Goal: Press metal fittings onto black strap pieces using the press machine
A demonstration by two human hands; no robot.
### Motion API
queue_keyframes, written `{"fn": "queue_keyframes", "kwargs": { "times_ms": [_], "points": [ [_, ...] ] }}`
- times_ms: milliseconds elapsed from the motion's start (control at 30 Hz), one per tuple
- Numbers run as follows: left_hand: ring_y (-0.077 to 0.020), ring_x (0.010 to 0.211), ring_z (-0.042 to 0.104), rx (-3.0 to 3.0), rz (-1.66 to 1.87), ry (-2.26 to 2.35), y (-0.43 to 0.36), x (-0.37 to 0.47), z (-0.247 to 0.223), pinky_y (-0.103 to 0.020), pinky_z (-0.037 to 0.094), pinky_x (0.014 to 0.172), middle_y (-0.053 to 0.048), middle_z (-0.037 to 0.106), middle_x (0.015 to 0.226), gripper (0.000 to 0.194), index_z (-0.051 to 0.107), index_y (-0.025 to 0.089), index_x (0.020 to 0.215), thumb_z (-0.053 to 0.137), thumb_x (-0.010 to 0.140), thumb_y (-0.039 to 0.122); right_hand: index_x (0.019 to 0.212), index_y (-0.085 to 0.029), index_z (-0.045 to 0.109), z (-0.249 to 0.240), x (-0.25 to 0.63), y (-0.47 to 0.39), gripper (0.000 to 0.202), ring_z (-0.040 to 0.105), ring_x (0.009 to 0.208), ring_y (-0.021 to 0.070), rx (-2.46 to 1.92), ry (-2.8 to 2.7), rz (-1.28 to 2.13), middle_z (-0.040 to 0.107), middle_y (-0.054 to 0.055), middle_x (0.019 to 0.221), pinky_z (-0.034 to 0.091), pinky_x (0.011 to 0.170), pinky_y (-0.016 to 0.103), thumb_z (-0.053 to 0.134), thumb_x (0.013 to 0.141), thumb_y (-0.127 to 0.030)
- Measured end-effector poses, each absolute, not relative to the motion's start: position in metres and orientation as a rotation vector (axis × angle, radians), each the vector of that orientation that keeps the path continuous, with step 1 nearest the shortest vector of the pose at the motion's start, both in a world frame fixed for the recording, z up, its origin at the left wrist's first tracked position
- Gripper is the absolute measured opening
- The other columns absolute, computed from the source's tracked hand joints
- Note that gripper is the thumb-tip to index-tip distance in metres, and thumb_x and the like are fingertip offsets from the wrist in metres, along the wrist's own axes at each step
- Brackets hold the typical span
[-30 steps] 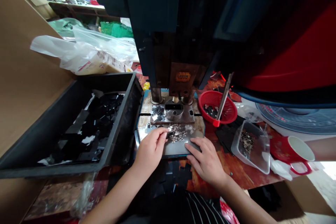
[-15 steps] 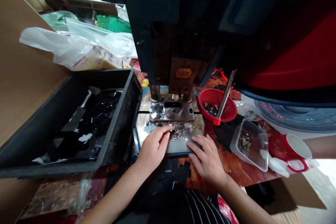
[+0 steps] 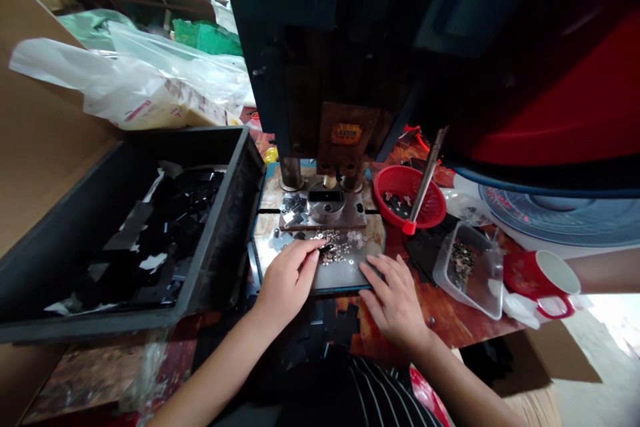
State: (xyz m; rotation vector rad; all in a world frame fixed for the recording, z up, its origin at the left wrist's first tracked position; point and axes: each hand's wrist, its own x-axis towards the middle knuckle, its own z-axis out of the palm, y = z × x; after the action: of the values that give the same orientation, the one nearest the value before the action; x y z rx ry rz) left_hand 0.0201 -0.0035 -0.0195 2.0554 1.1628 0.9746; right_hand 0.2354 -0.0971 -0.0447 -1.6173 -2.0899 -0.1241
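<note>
My left hand (image 3: 289,279) is over the near plate of a press (image 3: 327,207), with index finger and thumb brought together on a small black piece (image 3: 325,249). Its exact kind is too small to make out. Small shiny metal fittings (image 3: 340,250) lie scattered on the metal plate (image 3: 333,278), right at those fingertips. My right hand (image 3: 397,300) rests at the plate's right front edge, fingers spread and holding nothing I can see. Behind the fittings sits the round die block (image 3: 326,211), a dark slot in its top.
A black bin (image 3: 200,267) of dark scraps stands at left. To the right are a red basket (image 3: 435,207) with small parts, a metal rod (image 3: 427,177) with a red tip, a clear tub (image 3: 487,297) of fittings and a red mug (image 3: 520,273). Black pieces (image 3: 315,330) lie in front.
The whole view has shifted slightly, so the scene sits a little further left and up. Both hands stay almost where they were at the plate.
</note>
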Motion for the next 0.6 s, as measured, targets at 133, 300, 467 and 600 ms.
{"fn": "queue_keyframes", "kwargs": {
  "times_ms": [133, 300, 467, 600],
  "points": [
    [-0.0156, 0.096, 0.062, 2.060, 0.973, 1.165, -0.0039, 0.0200, -0.0185, -0.031, 0.051, 0.084, -0.001, 0.066, 0.105, 0.023, 0.061, 0.025, 0.110, 0.047, 0.092, 0.021, 0.123, -0.022, 0.056, -0.0441, 0.2354, -0.0971, 0.035, 0.045, 0.120, 0.0277, -1.618, -2.106, -0.139, 0.055, 0.009, 0.126, 0.029, 0.106, 0.056, 0.052, 0.089, -0.029],
    [-0.0164, 0.095, 0.062, 2.060, 0.988, 1.149, -0.0036, 0.0205, -0.0174, -0.032, 0.051, 0.083, -0.002, 0.066, 0.104, 0.023, 0.061, 0.024, 0.109, 0.047, 0.092, 0.021, 0.123, -0.022, 0.056, -0.0416, 0.2333, -0.0965, 0.035, 0.043, 0.121, 0.0284, -1.646, -2.092, -0.142, 0.053, 0.010, 0.128, 0.027, 0.106, 0.057, 0.052, 0.089, -0.030],
    [-0.0168, 0.095, 0.062, 2.058, 0.988, 1.140, -0.0028, 0.0211, -0.0177, -0.033, 0.052, 0.082, -0.003, 0.066, 0.103, 0.023, 0.061, 0.024, 0.110, 0.047, 0.092, 0.021, 0.120, -0.025, 0.058, -0.0409, 0.2315, -0.0963, 0.033, 0.042, 0.123, 0.0283, -1.654, -2.091, -0.111, 0.053, 0.008, 0.128, 0.025, 0.107, 0.058, 0.052, 0.089, -0.032],
    [-0.0179, 0.095, 0.062, 2.058, 0.982, 1.150, -0.0031, 0.0207, -0.0171, -0.035, 0.052, 0.082, -0.004, 0.067, 0.103, 0.023, 0.061, 0.024, 0.110, 0.046, 0.092, 0.022, 0.122, -0.023, 0.057, -0.0407, 0.2313, -0.0955, 0.035, 0.042, 0.123, 0.0284, -1.670, -2.083, -0.120, 0.053, 0.009, 0.129, 0.024, 0.108, 0.058, 0.051, 0.089, -0.031]
  ]
}}
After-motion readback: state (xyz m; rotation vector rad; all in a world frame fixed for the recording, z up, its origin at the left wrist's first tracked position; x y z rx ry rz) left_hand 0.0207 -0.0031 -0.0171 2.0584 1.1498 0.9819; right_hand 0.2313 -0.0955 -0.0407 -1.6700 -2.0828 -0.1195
